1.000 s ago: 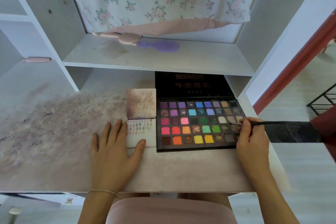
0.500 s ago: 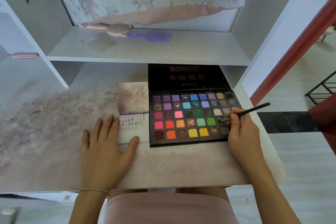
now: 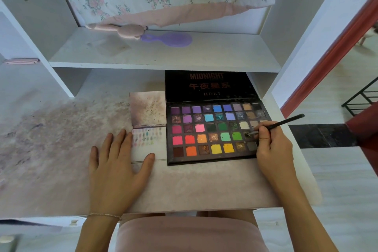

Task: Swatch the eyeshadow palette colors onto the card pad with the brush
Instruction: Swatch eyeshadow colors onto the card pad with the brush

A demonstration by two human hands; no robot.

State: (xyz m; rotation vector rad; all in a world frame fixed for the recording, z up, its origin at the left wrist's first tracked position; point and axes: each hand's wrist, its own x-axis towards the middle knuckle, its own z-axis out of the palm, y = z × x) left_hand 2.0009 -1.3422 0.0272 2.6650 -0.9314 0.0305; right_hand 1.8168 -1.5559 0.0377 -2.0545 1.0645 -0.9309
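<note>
Right hand (image 3: 273, 149): fingers (image 3: 263, 135) curled round the brush (image 3: 280, 124), pinching it low on the handle. Brush long axis runs from its tip up and away to the right; tip sits in a dark pan near the right edge of the eyeshadow palette (image 3: 212, 133). Card pad (image 3: 148, 139) lies touching the palette's left side, swatch rows showing. Left hand (image 3: 118, 168) flat, fingers straight, pressing the pad's near-left corner. Judgement: the loaded tip must travel leftward across the whole palette; the right hand makes that move alone.
</note>
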